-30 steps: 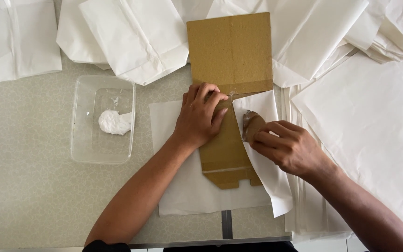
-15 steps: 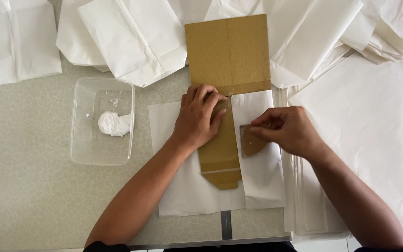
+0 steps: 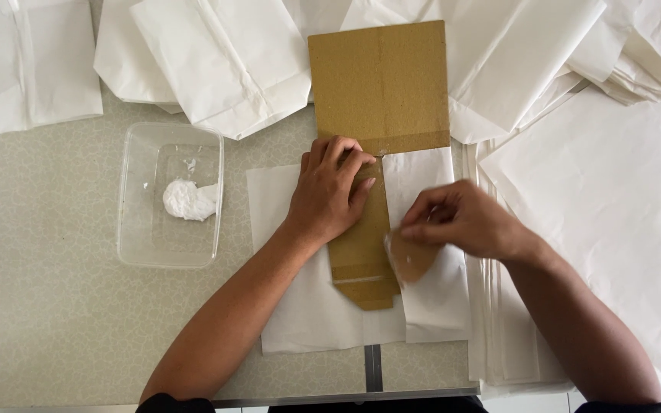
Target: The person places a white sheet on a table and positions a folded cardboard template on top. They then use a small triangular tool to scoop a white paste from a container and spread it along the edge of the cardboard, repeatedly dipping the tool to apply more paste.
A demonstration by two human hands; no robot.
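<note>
The left hand [image 3: 329, 193] lies flat, pinning the cardboard template [image 3: 376, 99] on the white paper sheet [image 3: 300, 313], whose right flap is folded over and pressed by the right hand's [image 3: 460, 222] closed fingers; the left flap remains unfolded.

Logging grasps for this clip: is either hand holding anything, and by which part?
Right hand pinches a small cardboard scraper by its top edge. Left hand grips nothing, pressing flat on the cardboard template.

right hand [image 3: 464, 222] is motion-blurred; left hand [image 3: 330, 191] hides part of the cardboard template [image 3: 380, 84].
</note>
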